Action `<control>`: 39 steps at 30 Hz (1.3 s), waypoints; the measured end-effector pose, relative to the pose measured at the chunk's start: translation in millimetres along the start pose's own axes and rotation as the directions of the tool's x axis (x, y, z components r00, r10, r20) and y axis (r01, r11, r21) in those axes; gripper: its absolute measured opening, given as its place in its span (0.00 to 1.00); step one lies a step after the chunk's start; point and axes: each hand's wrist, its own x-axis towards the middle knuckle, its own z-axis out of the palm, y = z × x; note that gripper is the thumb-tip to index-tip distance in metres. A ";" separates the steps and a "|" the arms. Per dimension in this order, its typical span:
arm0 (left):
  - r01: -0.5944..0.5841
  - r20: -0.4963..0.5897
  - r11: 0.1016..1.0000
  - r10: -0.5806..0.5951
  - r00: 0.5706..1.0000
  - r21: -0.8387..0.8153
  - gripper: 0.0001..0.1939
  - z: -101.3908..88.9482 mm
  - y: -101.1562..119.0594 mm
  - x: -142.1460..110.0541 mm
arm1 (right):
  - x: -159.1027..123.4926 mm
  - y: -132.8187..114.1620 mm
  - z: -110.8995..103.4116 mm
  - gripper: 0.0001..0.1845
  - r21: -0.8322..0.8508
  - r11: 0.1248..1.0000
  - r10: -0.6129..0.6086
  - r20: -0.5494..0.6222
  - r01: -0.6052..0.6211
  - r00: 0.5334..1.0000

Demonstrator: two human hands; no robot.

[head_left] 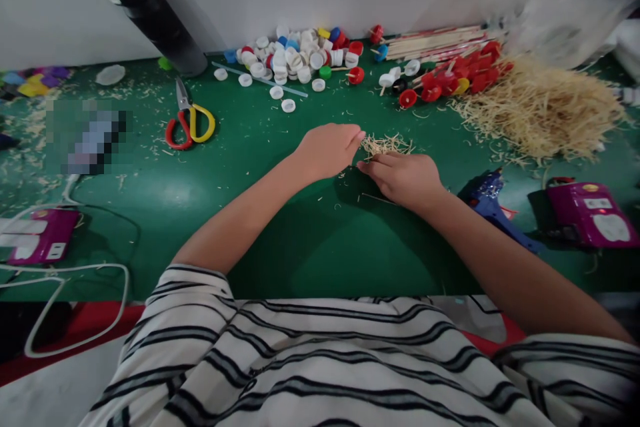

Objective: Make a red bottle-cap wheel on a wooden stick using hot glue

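Observation:
A small tuft of pale wood-wool shreds [389,144] sticks out just behind my two hands, at the middle of the green table [300,233]. My right hand [407,179] is closed on the near side of this tuft, knuckles up. Close beside it, my left hand [330,150] is bent with its fingers together at the tuft's left end. Its fingertips point down and away, so what they pinch is hidden. A thin stick or wire [377,199] lies under the right hand. Loose shreds are scattered around both.
Bottle caps [295,57] are heaped at the back, beside red caps on sticks [465,73] and wooden sticks [435,43]. A wood-wool pile [545,107], blue glue gun [493,207] and purple power socket [593,213] stand right; scissors [190,121] and a black bottle [155,13] left.

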 end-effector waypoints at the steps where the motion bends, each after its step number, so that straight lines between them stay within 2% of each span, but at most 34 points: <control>1: 0.009 0.006 1.000 -0.009 1.000 -0.008 0.18 -0.9 -2.3 0.4 | 1.2 -0.8 -1.6 0.21 0.001 1.000 0.009 -0.017 -0.009 1.000; 5: 0.001 0.037 0.999 0.001 0.999 -0.041 0.17 -4.2 -7.5 1.6 | 5.9 -3.8 -6.5 0.24 0.005 0.998 0.059 -0.069 -0.059 0.996; 12: -0.016 0.038 0.995 0.020 0.999 -0.102 0.17 -4.3 -10.7 1.7 | 6.0 -4.4 -2.7 0.24 0.042 0.996 0.083 -0.074 -0.080 0.994; 19: -0.021 0.049 0.991 0.028 0.998 -0.131 0.17 -5.9 -12.3 -0.7 | 2.4 -2.3 5.1 0.25 0.033 0.998 0.049 -0.076 -0.046 0.996; 26: -0.026 0.076 0.991 0.036 0.996 -0.130 0.17 -9.1 -14.7 -4.3 | 0.0 -1.0 5.4 0.23 0.004 1.000 -0.008 -0.058 0.008 0.998; 33: 0.000 0.133 0.990 0.019 0.991 -0.141 0.14 -14.0 -18.1 -5.6 | 13.2 -4.1 -0.3 0.23 -0.009 1.000 0.007 -0.207 -0.010 0.978; 39: -0.007 0.118 0.988 0.026 0.993 -0.157 0.14 -10.4 -20.2 -0.7 | 14.2 -6.0 0.6 0.23 0.032 0.999 0.049 -0.179 -0.044 0.983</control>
